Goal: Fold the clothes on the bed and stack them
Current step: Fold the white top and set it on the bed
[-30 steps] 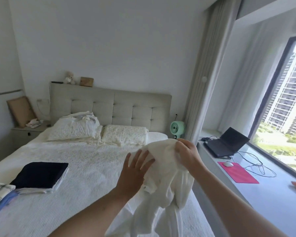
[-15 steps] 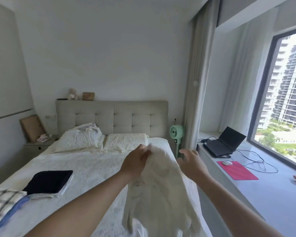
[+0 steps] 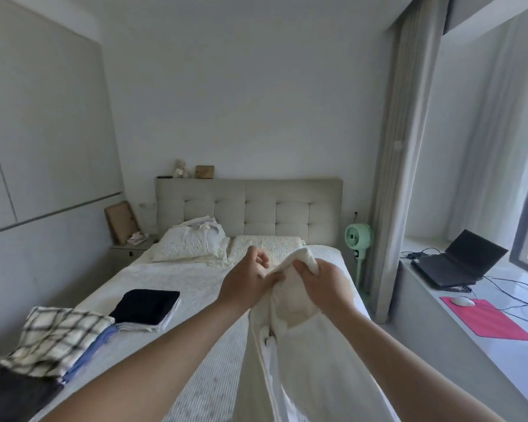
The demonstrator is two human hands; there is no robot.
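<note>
I hold a white garment (image 3: pixel 305 354) up over the bed (image 3: pixel 195 284); it hangs down from both hands to the bottom edge. My right hand (image 3: pixel 323 284) grips a bunched top edge of it. My left hand (image 3: pixel 247 284) pinches the cloth just beside, fingers curled. A folded dark garment on a folded white one (image 3: pixel 147 306) lies on the bed at left. Nearer me, a checked cloth (image 3: pixel 55 339) tops a pile with blue and dark clothes. More crumpled white clothing (image 3: pixel 203 225) lies on the left pillow.
Two pillows and a padded headboard (image 3: pixel 247 205) stand at the far end. A green fan (image 3: pixel 358 237) stands right of the bed by the curtain. The window ledge carries a laptop (image 3: pixel 457 260), cables, a mouse and a red mat (image 3: pixel 485 321). A nightstand (image 3: pixel 128 251) is far left.
Both hands came closer together at the garment's top edge. My right hand, open half a second ago, now grips the cloth. The view tilted up and shifted left.
</note>
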